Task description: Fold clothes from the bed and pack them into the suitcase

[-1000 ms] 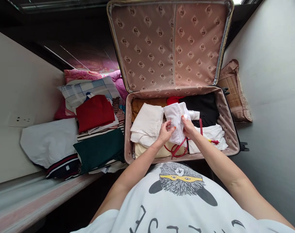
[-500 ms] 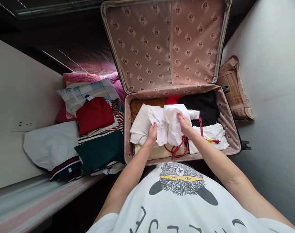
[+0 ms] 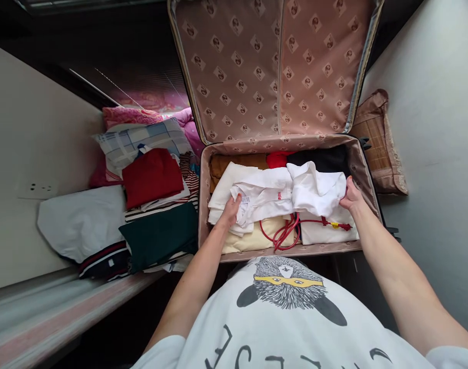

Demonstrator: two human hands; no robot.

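A white garment [image 3: 272, 192] with a care label and small red lettering is stretched sideways above the packed suitcase [image 3: 357, 166]. At its left end, by the label, my left hand [image 3: 231, 210] pinches the cloth. My right hand [image 3: 351, 195] grips the other end near the suitcase's right wall. Beneath it lie folded white cloth [image 3: 224, 192], cream cloth [image 3: 264, 237] and black cloth [image 3: 329, 156]. A coiled red cord [image 3: 285, 233] with a yellow piece near its end runs across the front, over white cloth [image 3: 322, 233].
Left of the suitcase are piled clothes, including a red folded garment [image 3: 153, 177], a dark green one [image 3: 160, 236] and a grey-white one [image 3: 83, 220]. The raised lid [image 3: 252, 77] stands behind. A brown woven item [image 3: 382, 148] leans by the right wall.
My right hand has moved right, spreading the bunched white garment out wide. The silvery tube-like object is now covered. My left hand has shifted slightly left, and the view has shifted a little.
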